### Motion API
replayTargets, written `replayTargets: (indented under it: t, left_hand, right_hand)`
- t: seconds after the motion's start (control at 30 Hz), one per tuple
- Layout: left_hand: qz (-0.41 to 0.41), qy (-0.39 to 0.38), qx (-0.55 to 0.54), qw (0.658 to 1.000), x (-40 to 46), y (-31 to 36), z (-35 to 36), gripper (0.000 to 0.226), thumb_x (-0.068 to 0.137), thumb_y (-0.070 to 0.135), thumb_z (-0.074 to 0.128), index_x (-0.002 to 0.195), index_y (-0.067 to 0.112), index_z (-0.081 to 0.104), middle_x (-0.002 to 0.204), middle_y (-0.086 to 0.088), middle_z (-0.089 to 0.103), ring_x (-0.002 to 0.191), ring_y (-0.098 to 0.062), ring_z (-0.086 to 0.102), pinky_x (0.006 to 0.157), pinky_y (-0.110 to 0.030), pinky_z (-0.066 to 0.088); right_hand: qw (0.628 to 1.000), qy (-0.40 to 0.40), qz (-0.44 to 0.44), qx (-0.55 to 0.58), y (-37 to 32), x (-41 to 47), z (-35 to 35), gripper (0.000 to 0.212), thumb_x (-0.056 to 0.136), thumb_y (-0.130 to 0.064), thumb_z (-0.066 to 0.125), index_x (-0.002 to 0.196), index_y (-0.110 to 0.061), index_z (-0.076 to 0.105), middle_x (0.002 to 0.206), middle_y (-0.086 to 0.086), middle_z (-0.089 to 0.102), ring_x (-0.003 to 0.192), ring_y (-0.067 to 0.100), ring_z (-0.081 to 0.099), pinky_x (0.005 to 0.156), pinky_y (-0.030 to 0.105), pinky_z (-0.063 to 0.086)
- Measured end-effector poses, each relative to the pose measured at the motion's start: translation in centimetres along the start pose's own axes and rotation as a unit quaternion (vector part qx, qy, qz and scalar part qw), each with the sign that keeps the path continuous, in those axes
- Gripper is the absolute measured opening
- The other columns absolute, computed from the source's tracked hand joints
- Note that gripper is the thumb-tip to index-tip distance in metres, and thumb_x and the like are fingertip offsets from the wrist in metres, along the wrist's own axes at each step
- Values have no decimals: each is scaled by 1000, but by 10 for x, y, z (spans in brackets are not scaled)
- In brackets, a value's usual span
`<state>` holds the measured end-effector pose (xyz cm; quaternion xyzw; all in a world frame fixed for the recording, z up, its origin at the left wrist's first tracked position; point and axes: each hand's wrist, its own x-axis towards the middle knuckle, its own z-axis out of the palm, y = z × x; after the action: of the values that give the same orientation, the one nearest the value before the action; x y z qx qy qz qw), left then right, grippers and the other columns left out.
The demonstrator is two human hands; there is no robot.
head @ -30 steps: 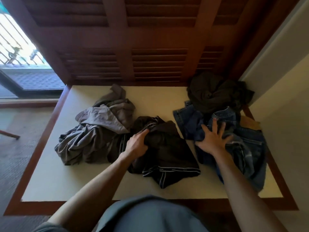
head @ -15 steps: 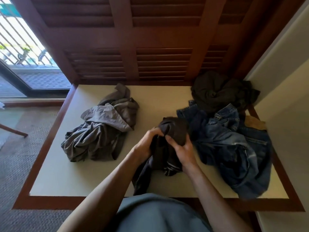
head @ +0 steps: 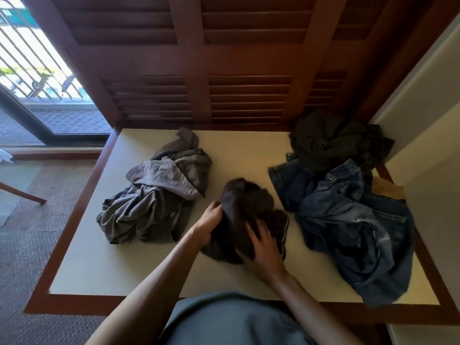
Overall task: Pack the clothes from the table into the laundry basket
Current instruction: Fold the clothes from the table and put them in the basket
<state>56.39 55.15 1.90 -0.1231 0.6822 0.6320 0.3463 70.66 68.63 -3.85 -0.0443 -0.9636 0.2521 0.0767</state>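
Note:
A dark brown garment [head: 245, 202] with a thin white stripe at its edge is bunched up in the middle of the table [head: 104, 267]. My left hand [head: 210, 224] grips its left side. My right hand [head: 262, 247] lies over its lower right part with fingers spread and curled into the cloth. A crumpled grey garment [head: 159, 195] lies to the left. Blue jeans [head: 353, 225] sprawl on the right, with a black garment [head: 333, 143] behind them. No laundry basket is in view.
The table has a cream top and a brown wooden border. A wooden louvred panel [head: 249, 95] stands right behind it and a pale wall [head: 428, 120] on the right. A glass door [head: 32, 78] and carpet [head: 22, 245] lie to the left.
Both hands have gathered the dark brown garment from a flat spread into a tighter bundle. My right hand left the jeans and came onto the bundle, then shifted to its lower right.

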Motion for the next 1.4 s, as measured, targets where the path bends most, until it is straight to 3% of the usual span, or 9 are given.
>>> replayTargets:
  t: [0.13,0.3,0.4,0.57,0.73,0.87,1.0,1.13,1.4]
  left_hand:
    - [46,61,71,995,1,-18,-16,104,72,96,38,144,23,50,147,-3,54,133,-19,52,117,-45,37]
    - [159,4,332,930,-14,3,3,104,77,83,56,159,33,16,164,1,27,150,-21,27,122,-48,26]
    - [162,37,498,851,2,-15,8,75,86,71,56,143,25,45,138,-9,61,126,-32,57,100,-46,48]
    - [60,86,317,943,19,-8,16,54,95,58,56,94,5,67,98,-17,71,93,-35,67,72,-36,49]
    - [-13,107,191,976,31,-11,3,36,97,36,61,95,0,65,102,-15,69,94,-28,66,84,-37,52]
    - [62,176,459,869,15,-7,-7,57,91,36,67,137,12,43,126,-20,57,117,-40,57,93,-44,47]
    - [291,183,609,715,-11,-15,-7,42,88,22,61,129,24,54,119,-8,56,107,-33,56,85,-42,46]
    - [77,47,542,835,-10,-26,8,49,103,55,35,120,17,59,124,-16,65,114,-39,60,91,-43,47]
    - [-94,-7,132,987,23,7,-5,67,85,63,64,113,2,67,104,-12,74,90,-25,71,78,-32,56]
  right_hand:
    - [991,-131,-2,-12,19,-19,17,86,88,-64,50,155,-49,-2,166,3,1,152,22,-13,118,60,22]
    - [983,-99,105,112,0,7,-26,110,68,-86,59,156,-36,17,165,-1,11,154,21,2,124,50,12]
    - [948,-56,224,220,0,11,-36,127,60,-83,68,158,-27,13,166,3,14,153,19,10,123,43,21]
    - [928,-137,257,232,-16,31,-22,142,51,-74,82,158,-35,-4,167,7,-8,153,30,-9,122,58,13]
    - [922,-169,280,208,-31,55,-27,152,50,-64,90,157,-33,-13,166,10,-13,153,29,-12,123,54,12]
    - [939,-163,278,123,-34,41,-24,138,56,-77,78,158,-30,-2,168,1,-8,153,27,-13,118,65,14]
    - [922,-205,313,98,-21,40,-32,134,55,-83,72,158,-34,1,167,3,-3,153,35,2,118,61,20]
    - [870,-237,368,227,-18,48,-28,142,55,-65,87,158,-32,-6,165,12,3,150,36,16,120,49,27]
    - [907,-159,312,233,-48,67,-19,142,57,-43,94,158,-30,-5,157,20,16,145,42,23,117,52,30]
